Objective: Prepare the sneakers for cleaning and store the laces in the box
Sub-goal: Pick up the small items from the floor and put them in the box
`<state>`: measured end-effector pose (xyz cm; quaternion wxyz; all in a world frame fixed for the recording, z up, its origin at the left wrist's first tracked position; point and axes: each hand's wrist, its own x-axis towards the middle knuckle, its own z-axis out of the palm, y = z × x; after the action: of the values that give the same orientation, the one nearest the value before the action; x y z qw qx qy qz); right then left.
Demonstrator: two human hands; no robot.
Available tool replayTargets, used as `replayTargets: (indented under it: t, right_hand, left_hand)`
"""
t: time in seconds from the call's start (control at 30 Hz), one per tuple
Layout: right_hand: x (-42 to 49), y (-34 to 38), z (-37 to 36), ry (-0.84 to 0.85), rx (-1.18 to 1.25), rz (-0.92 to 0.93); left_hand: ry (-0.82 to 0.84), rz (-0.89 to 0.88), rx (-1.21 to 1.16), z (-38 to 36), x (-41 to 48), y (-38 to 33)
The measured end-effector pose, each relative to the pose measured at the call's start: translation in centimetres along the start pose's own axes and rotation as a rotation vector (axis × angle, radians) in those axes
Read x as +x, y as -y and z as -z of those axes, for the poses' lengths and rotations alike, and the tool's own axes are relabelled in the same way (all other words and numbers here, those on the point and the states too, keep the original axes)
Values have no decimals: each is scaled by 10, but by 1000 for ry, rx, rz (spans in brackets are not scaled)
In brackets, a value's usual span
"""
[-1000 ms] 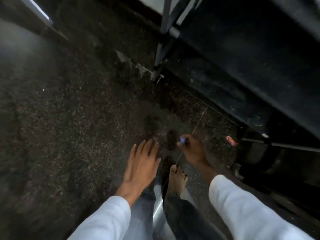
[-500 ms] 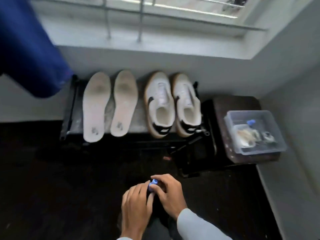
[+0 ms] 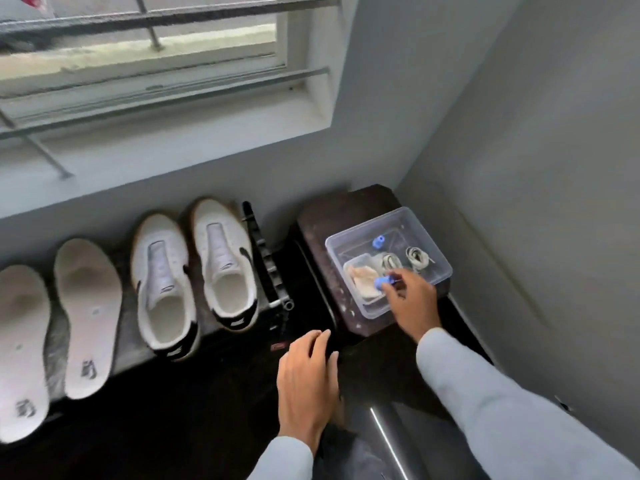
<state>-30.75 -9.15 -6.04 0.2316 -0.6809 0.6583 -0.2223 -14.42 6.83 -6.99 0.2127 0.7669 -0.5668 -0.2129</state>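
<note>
Window corner: right hand (image 3: 414, 303) pinches a blue piece (image 3: 381, 281) over the box (image 3: 367, 223), left hand (image 3: 306, 379) slack. Limp laces (image 3: 417, 256); I'd grab mid-coil.

Barred window (image 3: 149, 64), grey corner walls (image 3: 519, 116)

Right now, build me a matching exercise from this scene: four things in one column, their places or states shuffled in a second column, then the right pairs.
Column one
1. white sneakers
2. insoles
3. rolled laces
4. right hand

Column two
A. inside the clear plastic box
B. pinches a small blue piece
C. leftmost, lying flat side by side
D. laceless, between the insoles and the dark stool

Pairs: 1-D, 2-C, 3-A, 4-B
</note>
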Motion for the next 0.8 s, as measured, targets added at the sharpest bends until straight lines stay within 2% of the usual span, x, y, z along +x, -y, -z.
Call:
replayTargets:
  t: [0.17, 0.33, 0.5, 0.8]
  right_hand:
    - [111, -38, 18, 0, -91, -55]
    - [174, -78, -8, 66, -147, -69]
    - [190, -93, -31, 176, -231, -23]
    - [185, -88, -33, 211, -338, 16]
  left_hand:
    - [-16, -25, 47, -25, 38, -27]
    - [-32, -29, 128, -42, 73, -34]
    - [-60, -38, 179, -48, 96, -33]
    - [-92, -34, 170, -36, 104, -27]
